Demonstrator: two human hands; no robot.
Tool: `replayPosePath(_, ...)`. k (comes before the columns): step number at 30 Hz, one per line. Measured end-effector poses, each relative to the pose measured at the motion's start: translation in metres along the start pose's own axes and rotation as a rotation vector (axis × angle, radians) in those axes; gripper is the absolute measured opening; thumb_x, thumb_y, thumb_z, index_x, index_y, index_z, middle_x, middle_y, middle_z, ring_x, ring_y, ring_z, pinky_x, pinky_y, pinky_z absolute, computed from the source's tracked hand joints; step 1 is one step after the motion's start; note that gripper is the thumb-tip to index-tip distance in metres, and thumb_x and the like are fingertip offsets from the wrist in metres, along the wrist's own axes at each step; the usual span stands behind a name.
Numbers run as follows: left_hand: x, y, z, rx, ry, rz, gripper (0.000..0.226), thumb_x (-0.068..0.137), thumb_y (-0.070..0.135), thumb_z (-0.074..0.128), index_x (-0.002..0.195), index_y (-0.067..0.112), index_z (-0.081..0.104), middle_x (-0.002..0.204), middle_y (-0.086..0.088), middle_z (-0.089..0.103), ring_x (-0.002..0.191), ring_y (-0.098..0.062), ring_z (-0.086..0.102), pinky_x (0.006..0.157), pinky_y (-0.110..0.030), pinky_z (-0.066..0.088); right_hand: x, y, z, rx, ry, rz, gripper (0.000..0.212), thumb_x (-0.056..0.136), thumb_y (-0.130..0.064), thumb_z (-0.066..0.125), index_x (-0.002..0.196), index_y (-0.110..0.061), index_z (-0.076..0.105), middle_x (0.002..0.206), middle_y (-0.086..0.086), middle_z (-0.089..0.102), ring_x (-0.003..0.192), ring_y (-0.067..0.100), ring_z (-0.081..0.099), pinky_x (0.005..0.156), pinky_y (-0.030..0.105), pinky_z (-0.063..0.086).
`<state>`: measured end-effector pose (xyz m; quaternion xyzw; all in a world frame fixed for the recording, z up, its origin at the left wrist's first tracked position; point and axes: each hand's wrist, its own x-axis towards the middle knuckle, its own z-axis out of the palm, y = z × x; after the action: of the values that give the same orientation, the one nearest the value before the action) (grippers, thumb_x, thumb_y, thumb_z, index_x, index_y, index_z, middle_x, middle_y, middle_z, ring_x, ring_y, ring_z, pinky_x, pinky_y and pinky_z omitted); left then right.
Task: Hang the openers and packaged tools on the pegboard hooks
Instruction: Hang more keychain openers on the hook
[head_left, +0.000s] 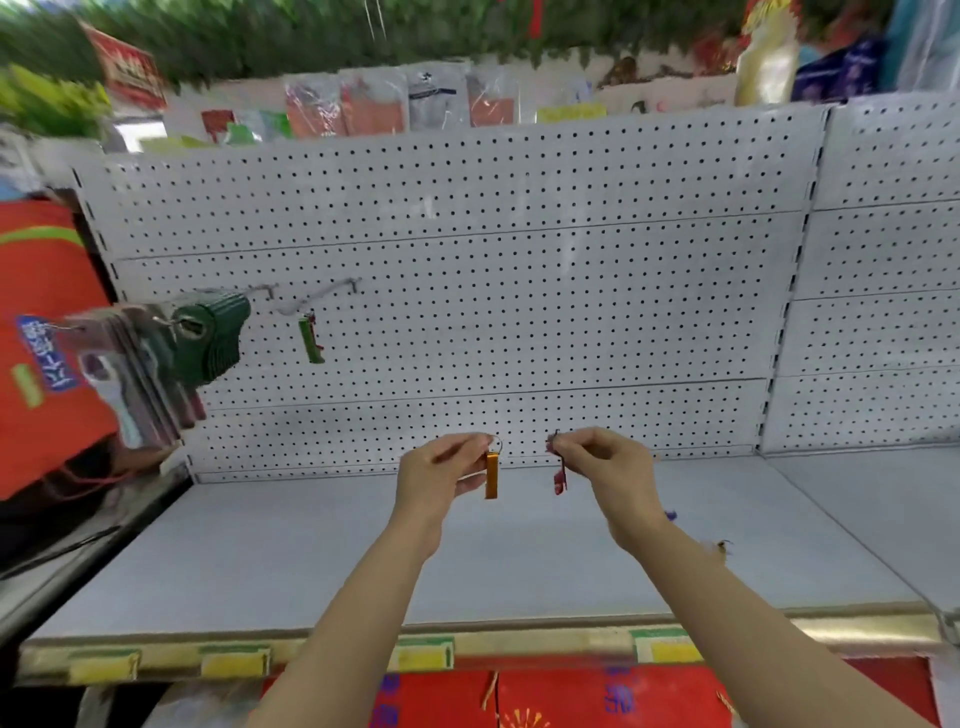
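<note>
Far left, packaged tools (130, 374) and a stack of green items (210, 332) hang crowded on hooks at the pegboard (519, 260) edge. Just right, a green opener (310, 340) hangs alone on a hook (317, 299). The board beyond is bare holes to its right upright. Low centre, the left hand (441, 467) pinches an orange opener (491, 475) by its ring; the right hand (602, 462) pinches a red opener (559, 475). Both dangle apart above the shelf (519, 561).
</note>
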<state>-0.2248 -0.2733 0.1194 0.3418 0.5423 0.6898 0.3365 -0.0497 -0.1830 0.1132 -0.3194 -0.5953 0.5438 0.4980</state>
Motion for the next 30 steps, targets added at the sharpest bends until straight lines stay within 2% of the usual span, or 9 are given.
replayPosePath(4,-0.004,0.024,-0.040,0.014,-0.023,0.037,0.011,0.091,0.015,0.071,0.097,0.009,0.079,0.093,-0.007,0.078,0.083,-0.016,0.073,0.074,-0.025,0.059,-0.018,-0.015,0.048,0.117,0.073,-0.019,0.006,0.077,0.001,0.074,0.079,-0.003,0.070,0.090,0.019,0.073,0.087,0.035,0.071,0.084,0.041,0.059)
replayPosePath(8,-0.009,0.041,-0.071,0.018,-0.020,0.065,0.012,0.091,0.016,0.071,0.098,0.009,0.079,0.092,-0.007,0.078,0.084,-0.017,0.072,0.074,-0.025,0.059,-0.028,-0.023,0.087,0.171,0.096,-0.028,0.032,0.074,0.000,0.078,0.102,-0.012,0.068,0.091,0.010,0.074,0.086,0.021,0.072,0.081,0.031,0.057)
replayPosePath(10,-0.008,0.050,-0.083,0.015,-0.011,0.084,0.013,0.092,0.016,0.070,0.099,0.009,0.079,0.093,-0.008,0.078,0.085,-0.018,0.072,0.074,-0.024,0.059,-0.029,-0.028,0.102,0.161,0.109,-0.024,0.028,0.074,0.000,0.078,0.098,-0.014,0.072,0.089,0.008,0.073,0.084,0.016,0.070,0.080,0.025,0.055)
replayPosePath(13,-0.007,0.060,-0.097,0.003,0.010,0.110,0.013,0.092,0.017,0.069,0.098,0.011,0.079,0.096,-0.008,0.078,0.087,-0.018,0.073,0.075,-0.025,0.059,-0.029,-0.036,0.120,0.201,0.124,0.015,0.015,0.072,0.004,0.077,0.083,-0.005,0.074,0.079,0.010,0.073,0.071,0.023,0.064,0.068,0.030,0.054)
replayPosePath(18,-0.005,0.077,-0.114,-0.028,0.068,0.139,0.015,0.091,0.018,0.071,0.100,0.010,0.079,0.098,-0.009,0.078,0.087,-0.017,0.072,0.075,-0.025,0.058,-0.022,-0.046,0.140,0.207,0.011,0.080,0.010,0.071,0.009,0.076,0.079,0.005,0.073,0.082,0.018,0.072,0.066,0.028,0.065,0.068,0.038,0.058)
replayPosePath(23,-0.002,0.103,-0.134,-0.006,0.124,0.199,0.017,0.091,0.018,0.071,0.102,0.008,0.078,0.096,-0.009,0.077,0.083,-0.015,0.071,0.072,-0.023,0.058,-0.014,-0.053,0.157,0.104,-0.105,0.076,0.012,0.067,0.007,0.080,0.076,0.003,0.074,0.080,0.019,0.073,0.065,0.029,0.067,0.069,0.041,0.060)
replayPosePath(25,0.002,0.116,-0.141,-0.003,0.138,0.226,0.017,0.091,0.019,0.072,0.103,0.007,0.077,0.094,-0.007,0.078,0.081,-0.014,0.072,0.070,-0.023,0.057,-0.013,-0.060,0.164,0.057,-0.153,0.056,0.012,0.066,0.006,0.081,0.075,0.002,0.074,0.079,0.018,0.074,0.067,0.027,0.069,0.065,0.037,0.058)
replayPosePath(28,0.014,0.138,-0.147,-0.004,0.160,0.256,0.018,0.091,0.016,0.071,0.105,0.006,0.076,0.090,-0.005,0.077,0.078,-0.013,0.072,0.064,-0.018,0.056,-0.010,-0.074,0.176,-0.046,-0.203,0.053,0.011,0.065,0.001,0.083,0.072,-0.003,0.075,0.075,0.008,0.075,0.061,0.013,0.066,0.058,0.024,0.045)
replayPosePath(30,0.024,0.151,-0.150,-0.011,0.169,0.273,0.017,0.091,0.015,0.071,0.105,0.006,0.076,0.087,-0.004,0.076,0.073,-0.009,0.072,0.062,-0.017,0.055,-0.005,-0.082,0.182,-0.074,-0.230,0.071,0.012,0.065,0.000,0.084,0.072,-0.003,0.075,0.077,0.009,0.076,0.059,0.014,0.060,0.053,0.023,0.041)
